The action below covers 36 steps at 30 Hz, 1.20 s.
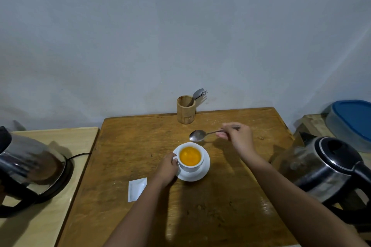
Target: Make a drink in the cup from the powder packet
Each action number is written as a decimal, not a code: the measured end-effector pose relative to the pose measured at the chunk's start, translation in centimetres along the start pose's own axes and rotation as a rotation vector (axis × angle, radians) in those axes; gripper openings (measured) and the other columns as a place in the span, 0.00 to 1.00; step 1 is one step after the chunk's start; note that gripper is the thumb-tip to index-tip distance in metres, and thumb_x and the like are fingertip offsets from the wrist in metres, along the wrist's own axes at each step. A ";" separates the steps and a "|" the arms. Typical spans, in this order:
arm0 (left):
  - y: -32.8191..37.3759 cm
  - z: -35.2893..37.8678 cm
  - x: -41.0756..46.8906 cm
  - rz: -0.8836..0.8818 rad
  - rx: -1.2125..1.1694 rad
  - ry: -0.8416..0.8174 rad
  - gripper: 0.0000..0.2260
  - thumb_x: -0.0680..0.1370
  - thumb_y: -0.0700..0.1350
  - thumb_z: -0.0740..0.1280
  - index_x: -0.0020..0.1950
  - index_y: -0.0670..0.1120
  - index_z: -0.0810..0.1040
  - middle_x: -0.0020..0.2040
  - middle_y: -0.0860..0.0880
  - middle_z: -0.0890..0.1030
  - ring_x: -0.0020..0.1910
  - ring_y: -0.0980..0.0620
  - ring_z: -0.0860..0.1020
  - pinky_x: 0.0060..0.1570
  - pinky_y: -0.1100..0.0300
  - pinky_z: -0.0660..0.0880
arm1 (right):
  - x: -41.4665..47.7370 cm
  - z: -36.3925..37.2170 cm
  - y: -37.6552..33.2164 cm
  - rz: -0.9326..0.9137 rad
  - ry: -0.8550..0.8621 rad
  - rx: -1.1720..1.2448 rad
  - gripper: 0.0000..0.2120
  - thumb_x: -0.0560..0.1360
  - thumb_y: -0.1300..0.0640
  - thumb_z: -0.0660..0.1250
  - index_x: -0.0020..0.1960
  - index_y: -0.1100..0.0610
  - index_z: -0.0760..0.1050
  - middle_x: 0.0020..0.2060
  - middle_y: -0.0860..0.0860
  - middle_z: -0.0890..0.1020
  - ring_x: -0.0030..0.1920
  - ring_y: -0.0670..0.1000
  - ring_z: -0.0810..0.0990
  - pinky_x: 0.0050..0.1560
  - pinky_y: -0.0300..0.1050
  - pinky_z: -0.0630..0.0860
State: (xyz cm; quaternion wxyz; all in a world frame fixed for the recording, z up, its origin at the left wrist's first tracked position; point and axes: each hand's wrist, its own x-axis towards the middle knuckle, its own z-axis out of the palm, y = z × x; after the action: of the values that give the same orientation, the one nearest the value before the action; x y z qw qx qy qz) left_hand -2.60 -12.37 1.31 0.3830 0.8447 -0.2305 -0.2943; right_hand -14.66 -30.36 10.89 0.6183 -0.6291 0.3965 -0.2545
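On the wooden table (230, 196), a cup (190, 163) against grey wall (180, 26).

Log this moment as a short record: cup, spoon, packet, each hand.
cup: white, on a saucer, filled with orange liquid
spoon: held above the table, beyond the cup, bowl outside the liquid
packet: white, flat on the table, left of the cup
left hand: at the cup's handle
right hand: gripping the spoon's handle

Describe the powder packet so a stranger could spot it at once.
Start at the brown wooden table. Find the white cup of orange drink on its saucer, steadied by the left hand. The powder packet lies near-left of it: small, flat, white, the only paper item.
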 end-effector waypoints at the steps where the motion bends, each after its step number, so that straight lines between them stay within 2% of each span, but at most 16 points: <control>1: 0.0 0.0 0.0 0.004 0.000 -0.001 0.13 0.80 0.42 0.55 0.59 0.41 0.75 0.58 0.41 0.76 0.53 0.48 0.73 0.52 0.58 0.68 | 0.3 -0.6 0.5 0.075 0.081 0.134 0.06 0.77 0.63 0.63 0.47 0.63 0.78 0.41 0.60 0.83 0.35 0.48 0.84 0.35 0.32 0.80; 4: -0.2 0.0 0.0 0.012 0.000 0.000 0.12 0.80 0.42 0.54 0.57 0.41 0.75 0.56 0.42 0.76 0.52 0.48 0.73 0.50 0.58 0.67 | 0.7 -2.2 2.2 0.302 0.294 0.514 0.07 0.78 0.64 0.61 0.48 0.66 0.76 0.47 0.61 0.82 0.42 0.52 0.84 0.35 0.33 0.81; 6: -0.4 0.0 0.0 0.016 -0.004 -0.003 0.12 0.80 0.42 0.54 0.57 0.42 0.75 0.54 0.44 0.75 0.51 0.49 0.73 0.50 0.58 0.67 | 0.6 -2.7 3.6 0.420 0.397 0.657 0.09 0.78 0.65 0.59 0.52 0.67 0.75 0.48 0.61 0.81 0.43 0.51 0.83 0.39 0.36 0.82; 8: -0.6 0.1 0.1 0.022 -0.013 0.000 0.11 0.80 0.42 0.55 0.57 0.43 0.74 0.54 0.45 0.75 0.52 0.50 0.73 0.51 0.59 0.67 | 0.7 -2.8 5.1 0.518 0.478 0.681 0.11 0.78 0.64 0.58 0.57 0.67 0.75 0.48 0.60 0.81 0.42 0.50 0.82 0.47 0.41 0.81; 9: -0.6 0.1 0.1 0.023 -0.019 0.005 0.11 0.80 0.42 0.55 0.57 0.43 0.74 0.54 0.46 0.75 0.52 0.50 0.73 0.51 0.59 0.67 | 0.6 -2.8 5.6 0.544 0.504 0.680 0.12 0.78 0.65 0.58 0.58 0.67 0.74 0.49 0.60 0.81 0.41 0.49 0.82 0.48 0.42 0.81; 13: -0.6 0.2 -0.1 0.032 -0.033 0.014 0.11 0.81 0.42 0.55 0.56 0.43 0.75 0.55 0.44 0.76 0.53 0.49 0.73 0.52 0.58 0.67 | 0.4 -1.9 6.8 0.555 0.566 0.712 0.13 0.78 0.67 0.57 0.61 0.69 0.72 0.56 0.64 0.78 0.42 0.51 0.81 0.40 0.38 0.80; 16: -0.6 0.1 -0.3 0.028 -0.037 0.012 0.11 0.81 0.43 0.55 0.57 0.44 0.75 0.56 0.44 0.76 0.54 0.49 0.73 0.52 0.58 0.68 | 0.3 -1.3 7.9 0.597 0.626 0.665 0.12 0.76 0.67 0.63 0.58 0.68 0.75 0.54 0.63 0.80 0.42 0.51 0.82 0.34 0.36 0.81; 18: -0.6 0.1 -0.4 0.030 -0.049 0.014 0.11 0.81 0.43 0.55 0.57 0.44 0.75 0.55 0.45 0.76 0.53 0.49 0.74 0.52 0.58 0.68 | 0.2 -1.1 8.9 0.642 0.561 0.490 0.05 0.74 0.66 0.65 0.49 0.64 0.78 0.50 0.60 0.81 0.40 0.49 0.81 0.37 0.39 0.81; 20: -0.5 0.1 -0.5 0.033 -0.058 0.013 0.11 0.81 0.43 0.55 0.57 0.45 0.75 0.55 0.46 0.76 0.53 0.50 0.73 0.52 0.59 0.67 | 0.0 -1.0 9.8 0.631 0.386 0.100 0.04 0.74 0.64 0.65 0.42 0.60 0.79 0.47 0.58 0.81 0.43 0.51 0.80 0.45 0.44 0.79; 22: -0.5 0.1 -0.5 0.023 -0.066 0.011 0.11 0.81 0.44 0.55 0.58 0.45 0.74 0.56 0.46 0.76 0.54 0.51 0.73 0.52 0.59 0.67 | -0.4 -0.8 10.6 0.551 0.304 -0.221 0.07 0.73 0.64 0.66 0.48 0.61 0.81 0.46 0.56 0.81 0.47 0.55 0.80 0.53 0.50 0.78; 27: -0.6 0.2 -0.5 0.016 -0.071 0.020 0.12 0.81 0.44 0.55 0.59 0.46 0.74 0.58 0.45 0.76 0.54 0.51 0.73 0.53 0.58 0.68 | -1.3 -0.3 11.0 0.337 0.164 -0.513 0.12 0.73 0.68 0.65 0.55 0.62 0.79 0.53 0.58 0.81 0.54 0.56 0.78 0.50 0.44 0.72; 30: -0.5 0.2 -0.6 -0.002 -0.078 0.018 0.12 0.81 0.44 0.55 0.61 0.45 0.74 0.60 0.45 0.76 0.55 0.51 0.73 0.55 0.58 0.69 | -1.9 0.0 11.0 0.218 0.127 -0.621 0.11 0.72 0.69 0.65 0.53 0.63 0.78 0.49 0.58 0.81 0.46 0.52 0.76 0.45 0.43 0.71; 33: -0.3 0.2 -0.6 -0.011 -0.058 0.017 0.13 0.81 0.45 0.55 0.62 0.45 0.73 0.61 0.44 0.75 0.56 0.51 0.72 0.56 0.58 0.69 | -2.3 0.0 11.3 0.129 0.083 -0.702 0.08 0.72 0.68 0.65 0.42 0.57 0.77 0.41 0.54 0.79 0.36 0.47 0.72 0.39 0.43 0.71; 36: -0.2 0.2 -0.7 -0.032 -0.058 0.014 0.13 0.81 0.45 0.55 0.63 0.45 0.73 0.62 0.45 0.75 0.58 0.50 0.73 0.57 0.57 0.69 | -2.1 -0.1 11.9 0.103 0.072 -0.769 0.09 0.72 0.67 0.64 0.38 0.55 0.75 0.38 0.52 0.78 0.35 0.47 0.72 0.37 0.44 0.72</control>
State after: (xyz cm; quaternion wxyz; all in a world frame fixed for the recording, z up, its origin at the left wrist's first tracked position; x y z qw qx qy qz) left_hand -3.16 -11.92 1.28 0.4041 0.8389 -0.2055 -0.3011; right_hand -18.14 -27.74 -0.41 0.3352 -0.7849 0.5152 -0.0778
